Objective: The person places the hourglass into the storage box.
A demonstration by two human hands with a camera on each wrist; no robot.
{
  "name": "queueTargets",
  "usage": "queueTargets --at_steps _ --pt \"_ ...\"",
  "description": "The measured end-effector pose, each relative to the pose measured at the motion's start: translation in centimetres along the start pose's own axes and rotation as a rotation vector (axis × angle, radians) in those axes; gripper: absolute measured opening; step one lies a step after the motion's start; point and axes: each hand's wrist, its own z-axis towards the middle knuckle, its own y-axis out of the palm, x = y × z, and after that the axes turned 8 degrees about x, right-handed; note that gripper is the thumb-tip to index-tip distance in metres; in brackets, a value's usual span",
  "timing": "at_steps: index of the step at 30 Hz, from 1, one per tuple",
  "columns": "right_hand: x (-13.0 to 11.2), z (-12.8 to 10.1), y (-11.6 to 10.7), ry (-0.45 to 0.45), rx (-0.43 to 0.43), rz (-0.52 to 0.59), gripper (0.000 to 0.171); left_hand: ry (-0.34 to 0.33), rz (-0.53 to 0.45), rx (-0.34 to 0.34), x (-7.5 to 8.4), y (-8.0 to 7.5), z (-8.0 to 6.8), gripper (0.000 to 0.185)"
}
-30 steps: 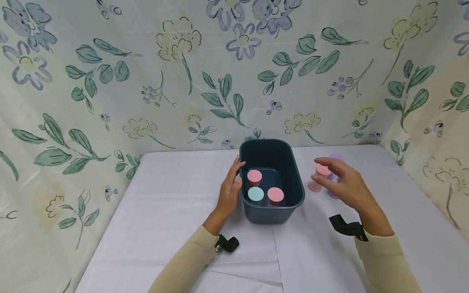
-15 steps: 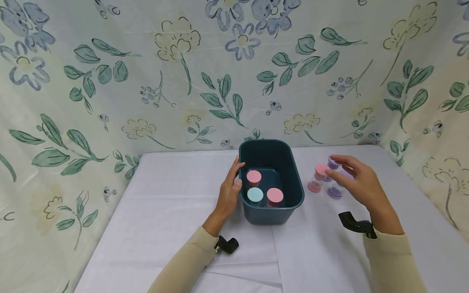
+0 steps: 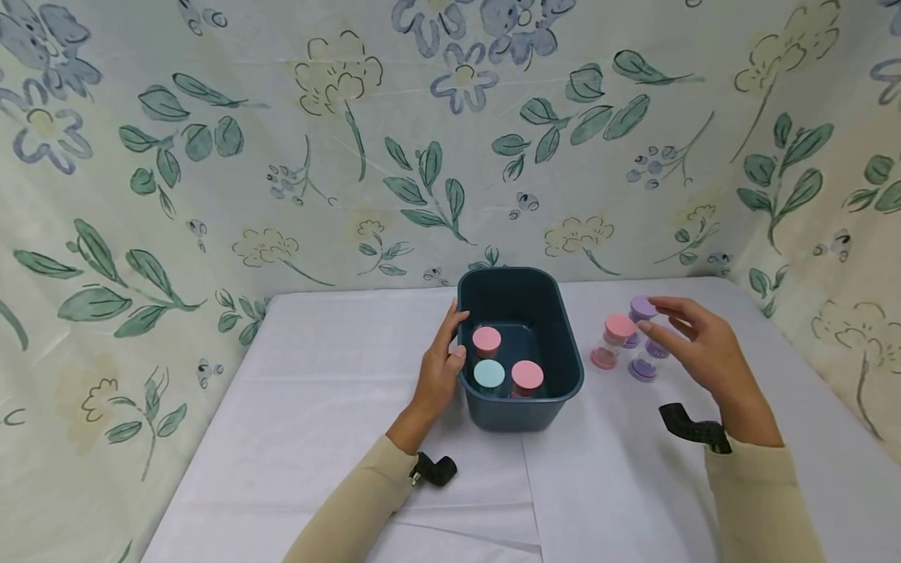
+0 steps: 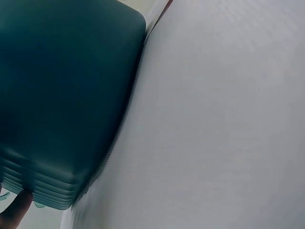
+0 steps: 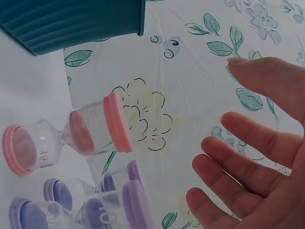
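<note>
A dark teal bin (image 3: 518,414) stands mid-table. My left hand (image 3: 435,375) rests along its left side, fingers fairly straight against the wall and rim; in the left wrist view one fingertip (image 4: 20,205) touches the ribbed part. Inside the bin show two pink caps (image 3: 486,341) and one light blue cap (image 3: 489,375). To the bin's right stand a pink hourglass (image 3: 619,327) and two purple hourglasses (image 3: 643,307). My right hand (image 3: 711,360) hovers just right of them, partly covering the nearer purple one. Its fingers are spread and hold nothing, as the right wrist view shows.
A white cloth (image 3: 338,375) covers the table. Behind and at the sides hangs a floral curtain (image 3: 281,195), close to the table's back edge. Black wrist cameras (image 3: 693,426) are strapped at both sleeves.
My right hand has moved right, away from over the pink hourglass to beside the purple ones, uncovering them more. My left hand and the bin stay in place.
</note>
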Motion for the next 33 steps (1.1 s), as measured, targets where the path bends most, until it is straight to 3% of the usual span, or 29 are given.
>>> queueTargets --at_steps 6,11,13,20,33 --pt "0.7 0.1 -0.2 0.061 -0.025 -0.012 0.057 0.020 -0.026 0.005 2.1 -0.4 0.1 0.051" --pt "1.4 0.3 0.0 0.083 -0.036 -0.007 0.061 -0.004 -0.039 -0.008 4.0 -0.9 0.3 0.051" --pt "1.6 0.4 0.0 0.088 -0.038 -0.006 0.061 -0.006 -0.035 -0.004 3.7 -0.9 0.3 0.051" --pt "2.1 0.6 -0.2 0.116 -0.048 -0.013 0.063 0.016 -0.004 0.008 0.3 0.0 0.1 0.051" --pt "3.4 0.9 -0.5 0.118 -0.075 -0.015 0.063 -0.003 -0.032 0.006 0.1 0.1 0.3 0.052"
